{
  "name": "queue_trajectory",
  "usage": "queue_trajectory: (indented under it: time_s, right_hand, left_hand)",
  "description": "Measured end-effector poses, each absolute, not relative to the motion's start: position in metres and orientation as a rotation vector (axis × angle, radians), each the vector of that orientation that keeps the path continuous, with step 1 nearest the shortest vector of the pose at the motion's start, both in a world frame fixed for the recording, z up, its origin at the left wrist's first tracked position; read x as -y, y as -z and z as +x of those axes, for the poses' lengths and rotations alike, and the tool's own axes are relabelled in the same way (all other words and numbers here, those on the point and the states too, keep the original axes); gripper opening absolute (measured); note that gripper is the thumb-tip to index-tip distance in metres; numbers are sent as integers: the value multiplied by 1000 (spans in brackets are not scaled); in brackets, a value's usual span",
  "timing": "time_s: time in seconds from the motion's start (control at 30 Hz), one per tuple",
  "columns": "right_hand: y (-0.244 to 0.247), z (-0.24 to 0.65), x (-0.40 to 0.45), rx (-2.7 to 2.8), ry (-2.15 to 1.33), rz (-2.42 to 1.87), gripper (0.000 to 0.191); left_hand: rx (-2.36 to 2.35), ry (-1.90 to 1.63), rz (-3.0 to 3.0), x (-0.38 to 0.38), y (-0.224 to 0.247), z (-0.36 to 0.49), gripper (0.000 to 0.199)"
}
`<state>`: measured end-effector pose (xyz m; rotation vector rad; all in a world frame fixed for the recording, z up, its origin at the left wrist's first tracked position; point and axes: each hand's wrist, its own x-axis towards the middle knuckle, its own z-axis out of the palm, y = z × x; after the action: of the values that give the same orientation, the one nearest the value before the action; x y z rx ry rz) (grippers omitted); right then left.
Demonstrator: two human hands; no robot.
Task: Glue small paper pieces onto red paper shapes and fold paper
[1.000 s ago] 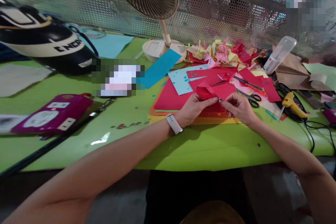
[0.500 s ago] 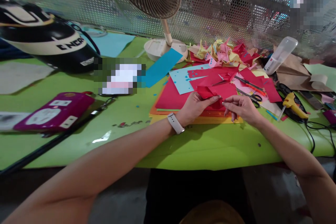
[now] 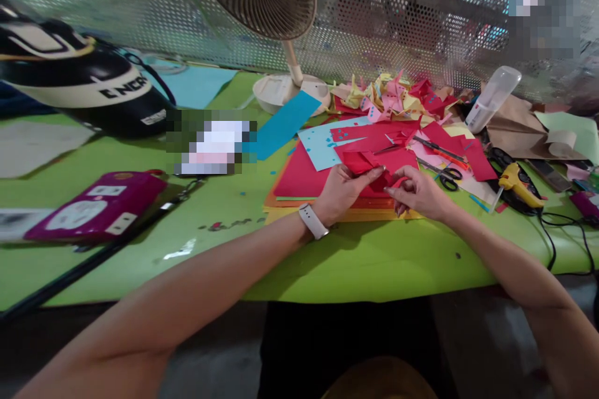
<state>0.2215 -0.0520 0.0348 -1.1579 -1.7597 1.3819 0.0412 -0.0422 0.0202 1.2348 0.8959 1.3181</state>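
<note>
My left hand, with a white watch band at its wrist, pinches a folded piece of red paper between thumb and fingers. At the paper's right edge my right hand is closed, its thumb and fingertips pressed on the same paper. Both hands are just above a stack of coloured paper sheets, red on top with orange and yellow below. Behind them lie a light blue sheet with small blue bits and black-handled scissors.
A yellow glue gun lies at the right, near a clear bottle. Folded paper pieces are heaped at the back beside a fan. To the left are a purple power strip, a phone and a large black bottle.
The right hand's fingers have curled in closer against the red paper's edge. The left hand keeps its pinch. The whole view has shifted slightly.
</note>
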Motion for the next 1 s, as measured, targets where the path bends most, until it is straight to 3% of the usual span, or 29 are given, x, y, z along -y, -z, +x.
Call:
queue_trajectory:
  time_s: [0.17, 0.67, 1.0]
  right_hand:
    - [-36, 225, 54, 1611, -1160, -1093, 39]
    - [-34, 215, 60, 1654, -1235, -1046, 41]
    - [-32, 215, 63, 1739, -1070, -982, 36]
  left_hand:
    - [-870, -1419, 1113, 39, -18, 39, 23]
    - [-757, -1311, 1088, 46, -15, 40, 26]
    - [-731, -1302, 1039, 45, -14, 41, 26]
